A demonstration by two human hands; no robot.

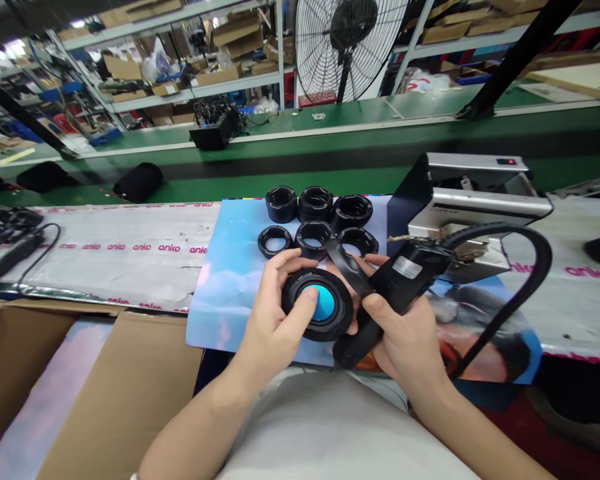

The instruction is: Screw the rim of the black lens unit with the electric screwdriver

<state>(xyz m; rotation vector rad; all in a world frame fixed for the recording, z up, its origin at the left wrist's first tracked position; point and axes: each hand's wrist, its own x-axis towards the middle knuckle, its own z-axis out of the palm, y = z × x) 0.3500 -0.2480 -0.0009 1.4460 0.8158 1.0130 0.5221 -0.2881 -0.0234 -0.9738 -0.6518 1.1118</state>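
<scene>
My left hand [275, 313] grips a round black ring with a blue centre [320, 305], thumb resting on its rim. My right hand [405, 333] holds a black handheld tool [397, 283] with a white label and a thick black cable [525, 280]; the tool lies against the ring's right edge. Just beyond my hands, several black rings [315, 220] stand in two rows on a blue printed sheet [230, 273].
A silver machine [480, 197] stands at the right behind the tool. Open cardboard boxes [105, 387] sit at the lower left. White anko-printed wrap [130, 250] covers the table. A green conveyor [330, 150], black pouches [137, 181], a fan [347, 40] and shelves lie beyond.
</scene>
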